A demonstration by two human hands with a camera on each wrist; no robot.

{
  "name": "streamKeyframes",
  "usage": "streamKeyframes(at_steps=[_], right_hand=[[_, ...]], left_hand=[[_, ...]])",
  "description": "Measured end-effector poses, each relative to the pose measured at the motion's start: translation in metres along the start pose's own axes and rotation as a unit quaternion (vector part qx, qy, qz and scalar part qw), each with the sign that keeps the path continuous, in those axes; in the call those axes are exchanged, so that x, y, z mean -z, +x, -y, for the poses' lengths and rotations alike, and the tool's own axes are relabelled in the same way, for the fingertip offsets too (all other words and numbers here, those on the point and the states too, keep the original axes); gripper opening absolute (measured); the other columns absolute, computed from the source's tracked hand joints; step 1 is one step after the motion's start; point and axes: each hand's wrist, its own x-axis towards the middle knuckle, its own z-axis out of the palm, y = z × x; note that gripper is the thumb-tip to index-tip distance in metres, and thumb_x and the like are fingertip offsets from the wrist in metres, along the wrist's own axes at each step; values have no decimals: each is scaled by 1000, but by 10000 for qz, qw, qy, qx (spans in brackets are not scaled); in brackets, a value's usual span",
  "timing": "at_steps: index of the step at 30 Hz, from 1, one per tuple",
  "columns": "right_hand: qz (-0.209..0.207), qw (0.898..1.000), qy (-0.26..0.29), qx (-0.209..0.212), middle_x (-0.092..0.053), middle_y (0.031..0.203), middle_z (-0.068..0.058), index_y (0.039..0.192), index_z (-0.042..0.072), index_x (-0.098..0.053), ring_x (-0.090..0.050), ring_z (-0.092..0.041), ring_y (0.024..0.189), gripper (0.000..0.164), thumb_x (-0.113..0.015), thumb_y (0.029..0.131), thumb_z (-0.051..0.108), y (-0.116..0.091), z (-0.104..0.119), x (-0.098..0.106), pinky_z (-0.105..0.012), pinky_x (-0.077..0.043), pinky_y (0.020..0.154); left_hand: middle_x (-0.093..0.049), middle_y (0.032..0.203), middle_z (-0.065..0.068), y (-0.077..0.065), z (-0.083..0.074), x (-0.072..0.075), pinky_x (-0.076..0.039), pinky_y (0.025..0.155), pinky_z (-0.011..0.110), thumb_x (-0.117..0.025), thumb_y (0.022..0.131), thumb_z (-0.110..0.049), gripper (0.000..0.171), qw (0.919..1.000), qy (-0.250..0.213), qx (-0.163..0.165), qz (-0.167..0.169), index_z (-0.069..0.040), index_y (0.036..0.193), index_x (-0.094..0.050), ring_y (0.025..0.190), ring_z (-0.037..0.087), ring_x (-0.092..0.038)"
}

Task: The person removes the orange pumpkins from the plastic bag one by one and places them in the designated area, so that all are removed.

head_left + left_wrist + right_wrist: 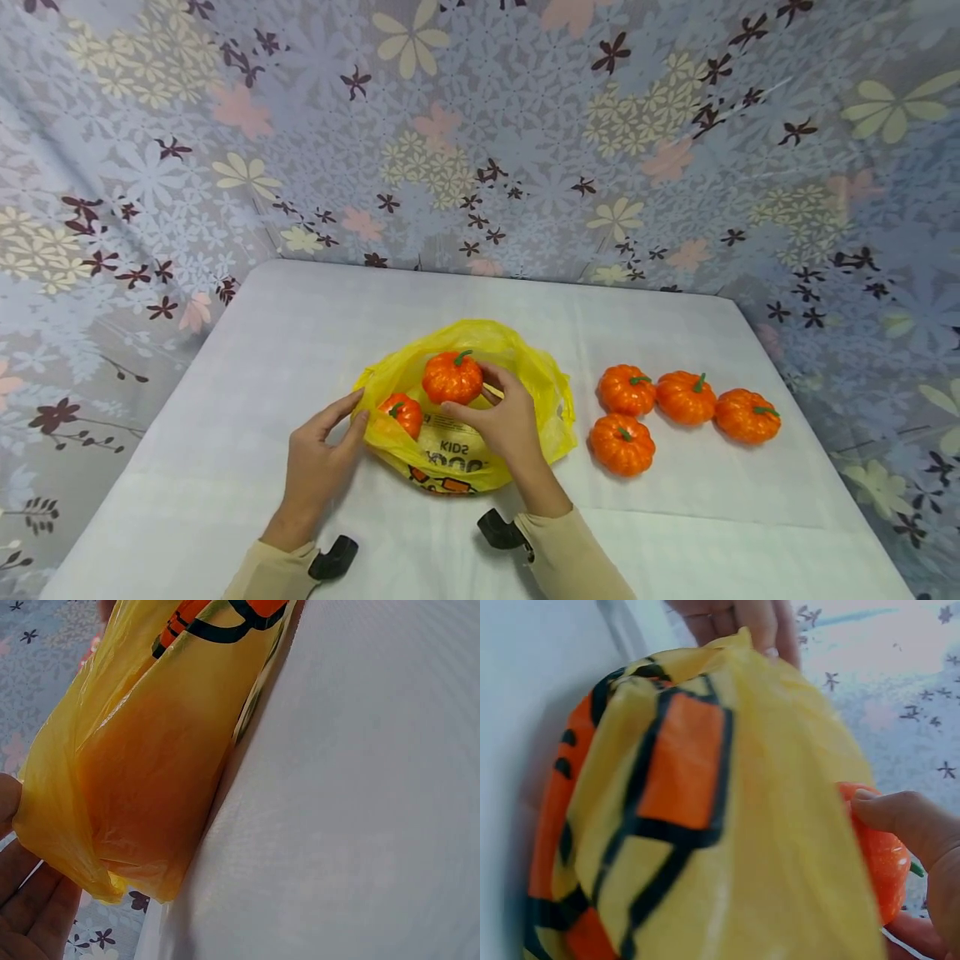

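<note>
A yellow plastic bag (525,417) with printed lettering lies mouth-up on the table. My right hand (502,412) holds a small orange toy pumpkin (452,377) with a green stem over the bag's mouth; in the right wrist view the bag wall covers part of this pumpkin (881,855). A second pumpkin (405,414) sits inside the bag on its left side, showing as an orange patch through the plastic in the left wrist view. At the bag's left rim, my left hand (322,458) pinches the plastic (52,817) between thumb and fingers.
To the right of the bag, several more orange pumpkins (686,397) rest on the white-covered table (675,517). A floral cloth (480,150) hangs behind the table and around its sides.
</note>
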Motion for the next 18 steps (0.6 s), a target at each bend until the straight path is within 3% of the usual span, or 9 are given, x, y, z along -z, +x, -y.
streamKeyframes(at_steps=[11, 18], right_hand=[[-369, 9979, 177, 506, -59, 135, -10, 136, 3, -59, -56, -26, 123, 77, -95, 70, 18, -6, 12, 21, -44, -49, 102], [-584, 9955, 265, 704, -56, 136, -13, 136, -1, -57, -54, -26, 124, 74, -93, 71, 8, -9, 26, 34, -35, -48, 103]], left_hand=[[-73, 117, 6, 0, -1, 0, -43, 96, 11, -76, 89, -5, 34, 10000, -5, -72, -43, -7, 123, -73, 108, 25, -68], [-73, 117, 6, 1, -2, 0, -43, 96, 11, -76, 89, -4, 34, 9999, -12, -91, -44, -7, 123, -73, 108, 26, -68]])
